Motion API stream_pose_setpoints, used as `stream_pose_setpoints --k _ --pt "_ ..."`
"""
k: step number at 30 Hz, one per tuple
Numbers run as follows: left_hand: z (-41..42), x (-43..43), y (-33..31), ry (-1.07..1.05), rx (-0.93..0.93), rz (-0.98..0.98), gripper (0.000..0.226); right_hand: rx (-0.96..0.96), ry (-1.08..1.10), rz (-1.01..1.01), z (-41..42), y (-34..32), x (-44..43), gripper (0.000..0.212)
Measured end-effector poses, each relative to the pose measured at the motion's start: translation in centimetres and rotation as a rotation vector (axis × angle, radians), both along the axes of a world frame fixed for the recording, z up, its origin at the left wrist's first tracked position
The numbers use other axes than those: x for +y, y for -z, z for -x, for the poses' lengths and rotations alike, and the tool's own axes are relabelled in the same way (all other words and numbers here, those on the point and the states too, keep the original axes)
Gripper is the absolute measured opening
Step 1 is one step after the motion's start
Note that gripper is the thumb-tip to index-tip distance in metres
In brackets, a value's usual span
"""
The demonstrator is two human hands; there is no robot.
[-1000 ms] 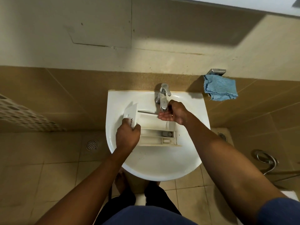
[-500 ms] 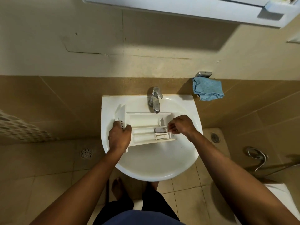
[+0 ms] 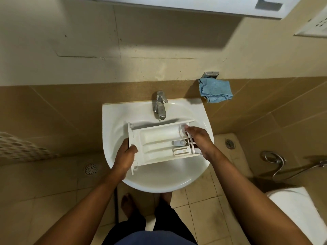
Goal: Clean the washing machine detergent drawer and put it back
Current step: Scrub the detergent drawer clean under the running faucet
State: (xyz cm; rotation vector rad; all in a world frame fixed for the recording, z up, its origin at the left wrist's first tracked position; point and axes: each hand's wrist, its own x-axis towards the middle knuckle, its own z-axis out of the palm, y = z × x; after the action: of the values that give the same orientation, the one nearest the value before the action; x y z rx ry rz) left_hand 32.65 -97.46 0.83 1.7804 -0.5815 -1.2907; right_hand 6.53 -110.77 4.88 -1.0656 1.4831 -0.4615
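White detergent drawer (image 3: 159, 140) sat over the sink (image 3: 113, 121); I logged left hand (image 3: 123, 156) clamped on its front, right hand (image 3: 200, 138) at rear, grip unclear.

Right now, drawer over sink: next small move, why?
Probably rub the rear compartments of the drawer with the fingers of the right hand: they touch that end, the left hand grips the front panel, and the sink sits underneath.

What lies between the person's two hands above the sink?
The white detergent drawer: the left hand grips its front-panel end and the right hand touches its other end. The head view shows this.
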Motion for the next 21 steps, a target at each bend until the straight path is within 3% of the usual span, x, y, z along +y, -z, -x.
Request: stream_pose_setpoints --k 2,5,8,12,16,21 --pt "-0.1 0.1 0.5 -0.043 0.074 0.011 0.041 -0.123 0.001 0.137 0.2 -0.8 0.7 0.025" --pt "-0.6 0.2 0.8 -0.022 0.086 0.021 0.047 -0.300 -0.036 0.255 1.0 -1.5 1.4 0.040" --pt "-0.7 0.6 1.3 -0.011 0.021 0.028 0.038 -0.319 -0.132 0.325 1.4 -2.0 1.7 0.058" --pt "-0.6 1.1 1.9 -0.006 0.008 0.098 0.038 -0.327 -0.186 0.356 1.8 -2.0 1.7 0.063" --pt "-0.1 2.3 1.3 0.024 -0.222 0.179 0.048 -0.334 -0.198 0.381 2.4 -1.1 1.7 0.058" --pt "0.5 3.8 0.4 0.037 -0.374 0.284 0.056 -0.440 -0.072 0.308 2.4 0.4 2.6 0.058"
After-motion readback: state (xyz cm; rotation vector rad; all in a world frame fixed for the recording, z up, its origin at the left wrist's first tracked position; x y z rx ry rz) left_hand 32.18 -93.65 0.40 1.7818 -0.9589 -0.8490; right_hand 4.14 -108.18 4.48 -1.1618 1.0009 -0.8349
